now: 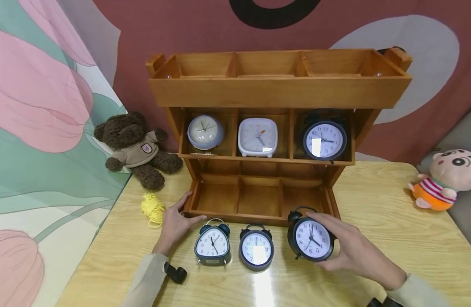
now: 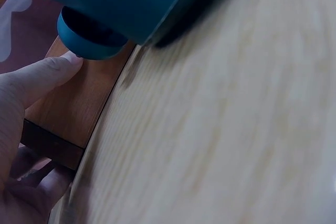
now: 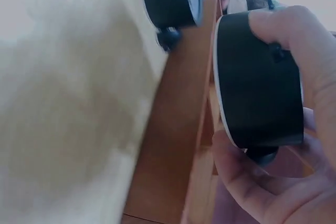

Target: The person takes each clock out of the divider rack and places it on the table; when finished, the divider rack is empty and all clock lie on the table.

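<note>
My right hand (image 1: pixel 354 247) grips a round black alarm clock (image 1: pixel 311 238) with bells on top, tilted at the right front of the wooden rack (image 1: pixel 274 91). Thumb and fingers span its black casing (image 3: pixel 257 82) in the right wrist view. At the rack's lower left corner, my left hand (image 1: pixel 175 226) pinches the bottom tray, thumb on the front board (image 2: pixel 79 93), other fingers round the side. Close to that thumb stands a dark teal triangular alarm clock (image 1: pixel 213 245). Between it and the held clock is a round dark blue twin-bell clock (image 1: pixel 256 249).
On the rack's middle tier sit a round pale clock (image 1: pixel 204 132), a white square clock (image 1: pixel 257 137) and a round dark clock (image 1: pixel 324 140). A brown teddy bear (image 1: pixel 135 147) and yellow yarn (image 1: pixel 153 209) lie left. A plush doll (image 1: pixel 444 181) sits right.
</note>
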Demonstrator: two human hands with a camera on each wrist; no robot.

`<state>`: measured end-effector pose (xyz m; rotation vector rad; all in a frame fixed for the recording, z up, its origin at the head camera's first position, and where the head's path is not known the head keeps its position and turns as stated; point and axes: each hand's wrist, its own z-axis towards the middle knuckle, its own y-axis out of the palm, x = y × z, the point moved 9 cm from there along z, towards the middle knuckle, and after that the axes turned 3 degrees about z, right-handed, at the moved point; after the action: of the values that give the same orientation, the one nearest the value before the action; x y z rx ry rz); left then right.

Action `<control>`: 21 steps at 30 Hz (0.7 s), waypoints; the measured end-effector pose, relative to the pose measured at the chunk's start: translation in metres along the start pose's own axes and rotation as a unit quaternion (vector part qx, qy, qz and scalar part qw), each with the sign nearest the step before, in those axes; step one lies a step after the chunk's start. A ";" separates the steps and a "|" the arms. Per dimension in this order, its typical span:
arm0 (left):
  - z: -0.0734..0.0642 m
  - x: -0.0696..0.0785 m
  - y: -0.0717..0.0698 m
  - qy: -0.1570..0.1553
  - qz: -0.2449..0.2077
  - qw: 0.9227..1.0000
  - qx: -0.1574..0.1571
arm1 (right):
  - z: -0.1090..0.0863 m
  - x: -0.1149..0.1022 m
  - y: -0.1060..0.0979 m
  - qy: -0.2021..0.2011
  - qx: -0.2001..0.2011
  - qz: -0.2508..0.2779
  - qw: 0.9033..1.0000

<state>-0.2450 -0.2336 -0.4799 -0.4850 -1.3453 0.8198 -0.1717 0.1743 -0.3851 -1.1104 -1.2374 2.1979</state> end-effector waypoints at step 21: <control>-0.001 0.002 0.000 -0.002 0.011 1.000 -0.008 | -0.023 0.007 0.049 0.000 -0.003 -0.006 1.000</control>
<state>-0.2441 -0.2319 -0.4792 -0.5122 -1.3536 0.8278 -0.1556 0.1652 -0.4368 -1.1024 -1.2470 2.1876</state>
